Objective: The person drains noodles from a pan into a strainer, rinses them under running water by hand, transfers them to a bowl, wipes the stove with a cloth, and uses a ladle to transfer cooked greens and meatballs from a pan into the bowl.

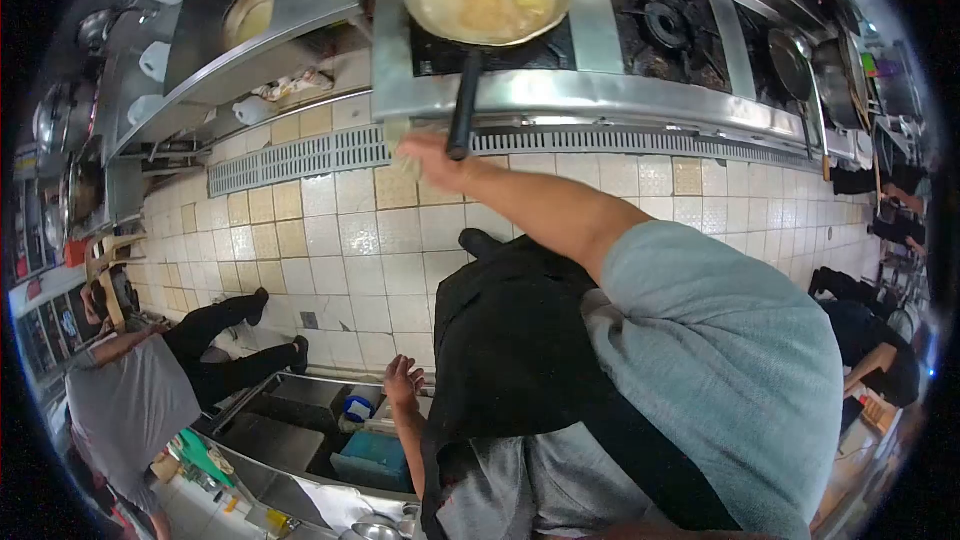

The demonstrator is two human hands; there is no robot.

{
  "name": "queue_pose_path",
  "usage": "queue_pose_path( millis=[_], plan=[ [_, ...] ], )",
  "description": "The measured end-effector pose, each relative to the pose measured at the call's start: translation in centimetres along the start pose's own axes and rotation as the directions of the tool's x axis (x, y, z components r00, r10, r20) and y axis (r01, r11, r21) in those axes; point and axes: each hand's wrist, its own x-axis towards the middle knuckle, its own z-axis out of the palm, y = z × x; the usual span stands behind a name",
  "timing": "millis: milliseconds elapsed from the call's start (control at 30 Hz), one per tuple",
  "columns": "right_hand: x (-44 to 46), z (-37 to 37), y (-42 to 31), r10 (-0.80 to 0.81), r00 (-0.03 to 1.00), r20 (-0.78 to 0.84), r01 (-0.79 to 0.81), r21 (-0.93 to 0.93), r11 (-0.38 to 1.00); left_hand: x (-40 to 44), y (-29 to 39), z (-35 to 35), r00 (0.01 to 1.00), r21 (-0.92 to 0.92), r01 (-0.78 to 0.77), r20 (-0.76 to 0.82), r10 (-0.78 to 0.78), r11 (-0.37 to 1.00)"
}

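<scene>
Now the pan sits on the stove, its handle jutting past the stove's front above the nearer right hand, which seems, through blur, to grasp a pale cloth; the left hand, empty, curls loosely, well behind.

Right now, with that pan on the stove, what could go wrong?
The handle of the pan juts past the front edge of the stove, close to your right hand, so a brushing arm might knock it. The pale liquid could then slosh out, perhaps scalding you.
</scene>
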Motion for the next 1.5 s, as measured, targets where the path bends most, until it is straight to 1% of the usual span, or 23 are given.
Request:
queue_pose_path(
  millis=[33,100,233,300,433,533,667,700,733,767,833,900,933,1000,1033,1067,1133,1200,1267,1333,1367,1433,1500],
  plan=[
    [-0.3,1.5,-3.6,0.183,0.972,0.15,-0.188,0.021,0.982,-0.8,1.5,0.6,1.0,-0.013,-0.003,-0.003,0.003,1.0],
    [0.1,4.5,-5.9,0.147,0.967,0.206,-0.188,0.196,0.962,-1.0,3.3,1.2,0.999,-0.066,-0.033,0.0,0.033,0.997],
    [4.7,3.2,-12.5,0.185,0.937,0.296,-0.266,0.261,0.928,1.6,4.9,2.4,0.993,-0.098,-0.09,0.061,0.096,0.991],
    [8.5,1.2,-13.7,0.04,0.978,0.204,-0.065,0.116,0.991,1.9,5.6,2.9,0.994,-0.092,-0.081,0.06,0.086,0.992],
    [15.8,-3.4,-11.4,0.066,0.995,0.073,-0.051,-0.19,0.981,4.7,3.4,2.2,0.998,-0.108,-0.042,0.041,0.047,0.993],
    [18.5,-6.2,-8.9,0.077,0.985,0.155,0.027,-0.576,0.817,9.1,-2.5,-0.6,0.99,0.03,-0.11,0.09,0.107,0.993],
    [19.1,-1.9,-0.2,0.225,0.941,0.251,0.012,-0.692,0.722,13.8,-11.0,-2.8,0.996,-0.341,0.072,0.069,-0.052,0.937],
    [20.4,-1.3,0.1,0.307,0.874,0.378,0.042,-0.686,0.726,14.1,-10.9,-2.5,0.997,-0.356,0.069,0.062,-0.05,0.932],
    [21.4,-0.8,0.5,0.387,0.778,0.495,0.065,-0.677,0.733,14.0,-11.1,-2.5,0.972,0.285,-0.219,-0.022,0.235,0.933],
    [22.2,-0.7,0.3,0.388,0.771,0.504,0.068,-0.672,0.737,13.7,-11.6,-2.8,0.871,0.81,-0.347,0.092,0.482,0.473],
    [25.6,-2.1,-2.2,0.357,0.887,0.293,-0.282,-0.267,0.921,14.6,-11.6,-2.5,0.855,0.784,-0.379,0.093,0.511,0.492],
    [28.4,-3.5,-4.6,0.333,0.935,0.119,-0.306,-0.197,0.931,15.4,-11.0,-2.5,0.857,0.502,-0.495,0.146,0.494,0.709],
    [29.6,-4.3,-5.3,0.26,0.964,0.05,-0.239,-0.259,0.936,15.8,-10.7,-2.6,0.857,0.499,-0.493,0.141,0.495,0.712],
    [31.1,-5.0,-5.9,0.184,0.983,-0.011,-0.177,-0.325,0.929,14.6,-7.3,-2.6,0.985,0.202,-0.155,-0.041,0.166,0.967],
    [31.7,-5.0,-6.1,0.152,0.987,-0.044,-0.154,-0.476,0.866,15.2,-7.0,-3.4,0.986,0.2,-0.153,-0.041,0.164,0.968],
    [32.2,-4.8,-6.0,0.115,0.991,-0.072,-0.135,-0.617,0.775,16.3,-7.4,-4.4,0.959,0.372,-0.262,-0.005,0.284,0.89],
    [32.5,-2.1,-1.9,0.118,0.993,-0.016,-0.099,-0.66,0.745,17.9,-7.4,-6.1,0.918,0.516,-0.364,0.058,0.392,0.775],
    [33.1,-0.1,-0.1,0.115,0.993,0.034,-0.059,-0.699,0.712,18.4,-5.0,-8.3,0.993,0.191,-0.095,-0.044,0.105,0.977],
    [32.8,1.4,-0.5,0.074,0.987,-0.142,-0.158,-0.816,0.555,19.0,-2.9,-10.8,0.995,0.176,-0.044,-0.08,0.059,0.983],
    [32.9,1.7,-1.8,0.129,0.981,-0.145,-0.191,-0.84,0.508,20.1,-2.5,-13.7,0.994,0.169,0.019,-0.114,0.001,0.985],
    [32.8,1.8,-2.3,0.184,0.971,-0.155,-0.225,-0.857,0.465,20.7,-2.8,-15.4,0.973,0.392,-0.17,-0.079,0.217,0.904],
    [33.5,2.2,-2.0,0.227,0.957,-0.181,-0.269,-0.848,0.456,22.9,-2.2,-18.8,0.803,0.722,-0.482,0.137,0.58,0.497],
    [33.6,2.7,-1.6,0.229,0.951,-0.208,-0.289,-0.861,0.419,24.5,-0.5,-22.2,0.78,0.752,-0.497,0.169,0.603,0.433]
  ],
)
